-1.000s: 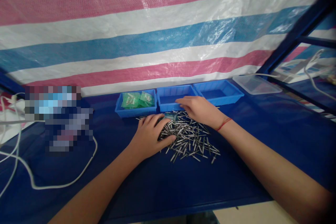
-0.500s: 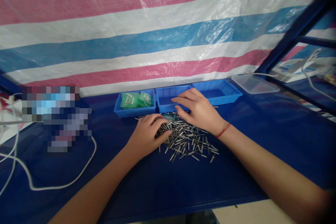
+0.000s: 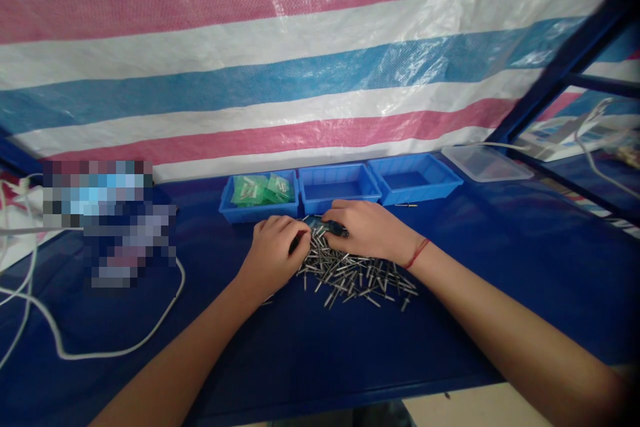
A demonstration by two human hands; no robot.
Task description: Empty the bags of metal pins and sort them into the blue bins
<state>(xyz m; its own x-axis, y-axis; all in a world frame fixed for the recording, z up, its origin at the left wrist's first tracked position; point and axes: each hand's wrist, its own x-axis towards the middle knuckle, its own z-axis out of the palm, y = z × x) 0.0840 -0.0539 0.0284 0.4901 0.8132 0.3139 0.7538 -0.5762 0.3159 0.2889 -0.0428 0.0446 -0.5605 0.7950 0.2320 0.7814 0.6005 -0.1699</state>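
A heap of silvery blind rivets (image 3: pixel 350 273) lies on the blue tabletop. At its left edge, my left hand (image 3: pixel 277 247) is closed, thumb against the curled fingers; what they hold is hidden. My right hand (image 3: pixel 367 230) reaches over the heap's back edge, its fingers closed around a shiny, dark blue-green thing (image 3: pixel 320 221) that looks like a small plastic bag. My hands partly cover this thing, and it lies between them on the rivets.
Behind the heap stand three blue trays in a row: the left tray (image 3: pixel 235 213) holds green packets (image 3: pixel 260 190), beside a middle tray (image 3: pixel 340 203) and a right tray (image 3: pixel 425 193). A clear lid (image 3: pixel 487 165) lies far right. White cables (image 3: pixel 120 352) run along the left.
My right hand has come down from in front of the middle tray and closed on the dark thing. My left hand has shifted slightly left, its thumb now against the fingers.
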